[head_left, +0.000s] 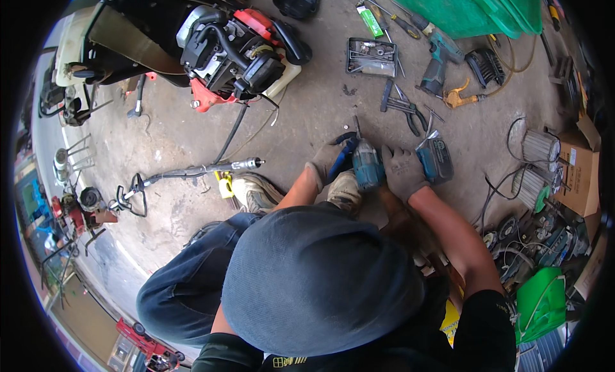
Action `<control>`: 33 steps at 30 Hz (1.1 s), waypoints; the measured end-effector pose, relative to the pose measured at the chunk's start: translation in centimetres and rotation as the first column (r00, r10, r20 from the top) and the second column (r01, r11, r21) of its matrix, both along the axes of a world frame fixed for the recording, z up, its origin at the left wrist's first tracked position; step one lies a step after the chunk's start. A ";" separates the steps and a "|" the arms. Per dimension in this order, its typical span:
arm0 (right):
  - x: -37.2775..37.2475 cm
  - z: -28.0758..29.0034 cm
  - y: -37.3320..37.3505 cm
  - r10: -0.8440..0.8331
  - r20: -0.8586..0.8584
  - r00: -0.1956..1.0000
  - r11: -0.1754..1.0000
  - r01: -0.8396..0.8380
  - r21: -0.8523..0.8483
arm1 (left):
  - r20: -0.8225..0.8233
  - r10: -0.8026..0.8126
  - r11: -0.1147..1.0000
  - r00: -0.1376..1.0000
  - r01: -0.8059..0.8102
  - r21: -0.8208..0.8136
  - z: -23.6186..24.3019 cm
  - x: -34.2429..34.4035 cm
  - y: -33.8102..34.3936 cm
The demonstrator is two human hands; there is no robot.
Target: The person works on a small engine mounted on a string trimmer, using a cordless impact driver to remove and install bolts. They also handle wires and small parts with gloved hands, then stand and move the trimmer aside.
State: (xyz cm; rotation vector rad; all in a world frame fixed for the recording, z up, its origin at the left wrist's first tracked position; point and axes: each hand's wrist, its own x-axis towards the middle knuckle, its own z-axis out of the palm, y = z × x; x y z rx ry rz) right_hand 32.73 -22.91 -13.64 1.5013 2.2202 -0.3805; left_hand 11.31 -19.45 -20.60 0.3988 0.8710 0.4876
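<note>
A teal and black impact driver lies on its side low over the concrete floor, its bit pointing away from me. My right hand, in a grey glove, is closed around its handle. The battery pack shows just right of that hand. Against the left side of the driver's body is my left hand, also gloved, its fingers curled. Something dark blue and black shows at those fingers; whether it is a held thing or the glove's coating is unclear. A pair of pliers lies beyond the driver.
Farther out are a parts tray, a cordless drill and a green bin. An exposed small engine stands far left. Left of my shoes lies a long metal shaft. Cardboard box at right.
</note>
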 end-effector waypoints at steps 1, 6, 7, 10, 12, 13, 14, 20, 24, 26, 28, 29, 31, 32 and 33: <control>0.2 0.1 -0.1 0.006 -0.039 0.999 1.000 -0.005 0.027 | 0.027 0.065 0.996 0.998 -0.063 -0.056 1.0 -0.4 0.3; -1.0 2.0 1.3 -0.044 -0.461 0.887 0.994 0.086 0.071 | 0.068 0.193 0.981 0.979 -0.190 -0.046 5.5 -3.8 3.5; -1.8 3.0 2.3 -0.041 -0.549 0.835 0.990 0.108 0.090 | 0.087 0.191 0.980 0.978 -0.195 0.033 6.6 -4.8 4.2; -4.2 4.8 5.1 -0.070 -0.835 0.545 0.986 0.164 0.025 | 0.174 0.256 0.939 0.951 -0.287 0.189 11.1 -7.6 6.0; -5.1 4.8 6.4 -0.040 -0.916 0.398 0.984 0.177 0.034 | 0.174 0.283 0.908 0.943 -0.322 0.269 13.0 -8.4 7.0; -5.7 4.6 6.4 -0.040 -0.940 0.338 0.980 0.195 0.029 | 0.128 0.294 0.897 0.947 -0.320 0.305 13.5 -8.7 7.1; -6.3 4.3 6.7 -0.031 -0.960 0.280 0.978 0.209 0.029 | 0.096 0.315 0.890 0.944 -0.329 0.317 13.8 -8.7 7.4; -8.8 3.5 7.7 -0.048 -0.982 0.182 0.972 0.236 -0.004 | -0.441 0.405 0.578 0.801 0.149 0.802 15.1 -8.7 7.7; -9.4 3.1 8.1 0.008 -0.989 0.148 0.967 0.252 0.046 | -0.479 0.455 0.558 0.751 0.179 0.811 15.9 -8.2 7.6; -9.3 2.4 8.2 -0.087 -0.987 0.137 0.980 0.187 -0.060 | -0.518 0.441 0.575 0.733 0.213 0.790 16.2 -8.3 7.7; -8.9 0.2 8.1 -0.190 -0.972 0.141 0.977 0.129 -0.172 | -0.578 0.397 0.598 0.713 0.276 0.752 15.7 -8.2 8.0; -9.2 -0.2 8.2 -0.181 -0.975 0.130 0.979 0.122 -0.165 | -0.530 0.371 0.674 0.763 0.171 0.718 15.4 -8.4 8.1; -9.5 -0.8 8.1 -0.005 -0.994 0.107 0.979 0.201 0.017 | -0.296 0.387 0.828 0.873 -0.189 0.527 14.9 -8.5 8.2; -9.7 -0.6 8.2 0.043 -0.994 0.104 0.972 0.225 0.065 | -0.109 0.450 0.861 0.886 -0.398 0.317 14.9 -8.6 8.2; -9.7 -0.3 7.7 0.001 -0.994 0.109 0.976 0.217 0.025 | -0.285 0.422 0.807 0.861 -0.214 0.550 14.7 -8.7 8.0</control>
